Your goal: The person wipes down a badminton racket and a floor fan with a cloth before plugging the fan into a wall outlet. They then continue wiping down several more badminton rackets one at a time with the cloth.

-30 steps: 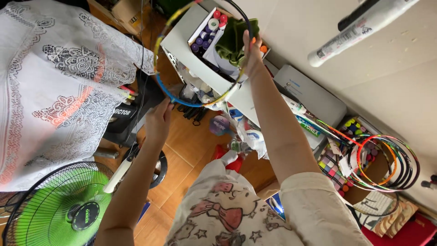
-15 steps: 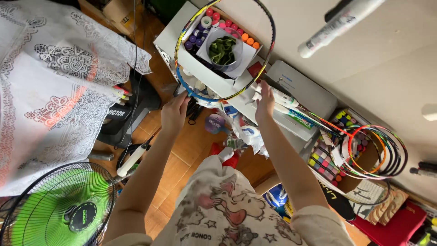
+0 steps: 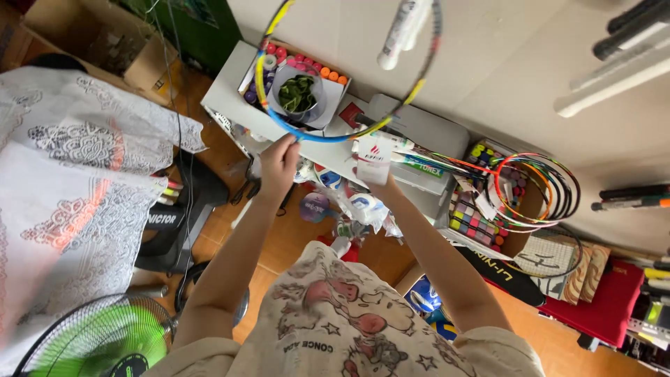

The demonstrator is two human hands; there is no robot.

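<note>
I hold an unstrung racket frame [image 3: 317, 137], a yellow, blue and black hoop, up in front of me. My left hand [image 3: 279, 162] grips the hoop's lower blue rim. My right hand [image 3: 382, 183] is at the racket's throat, fingers closed on a white card tag [image 3: 373, 155] that hangs there; the card hides most of the hand. Seen through the hoop is a white box [image 3: 230, 91] with several coloured grip rolls and a cup of green pieces [image 3: 298, 92].
Several more racket frames [image 3: 541, 188] lie on boxes at the right. A lace cloth [image 3: 63, 160] covers the left side, beside a black bag [image 3: 174, 220] and a green fan [image 3: 98, 342]. Crumpled wrappers [image 3: 356, 209] lie below my hands. White tubes [image 3: 401, 28] hang overhead.
My right hand left the hoop's far rim and came down to the throat, now on the white tag. My left hand shifted along the lower rim, and the view has swung.
</note>
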